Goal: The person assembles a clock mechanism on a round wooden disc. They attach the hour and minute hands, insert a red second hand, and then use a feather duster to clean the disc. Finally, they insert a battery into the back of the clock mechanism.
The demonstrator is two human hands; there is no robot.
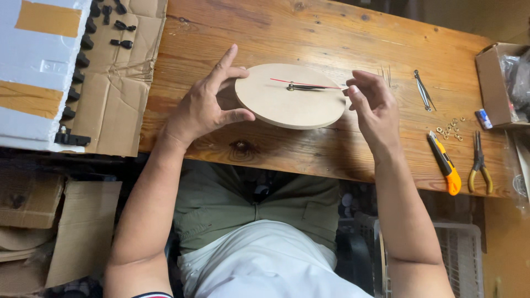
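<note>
1. A round, pale wooden clock disc (pixel 290 105) sits tilted over the middle of the brown plank table (pixel 309 149), its left edge held up off the surface.
2. The left hand (pixel 207 102) grips that left rim, thumb over the near edge and fingers spread behind, the index finger pointing up.
3. The right hand (pixel 372 105) sits at the disc's right rim, fingers loosely curled; fingertips meet near the tip of the thin red second hand (pixel 303 84). Whether it pinches anything I cannot tell.
4. Dark metal clock hands (pixel 303 88) lie at the centre hub.
5. Judged step: fitting or aligning the hands on the hub. The next move likely needs a light, steady touch so the thin red pointer stays straight.
6. To the far right lie small brass nuts (pixel 450 128), an orange utility knife (pixel 444 163) and yellow-handled pliers (pixel 479 165).
</note>
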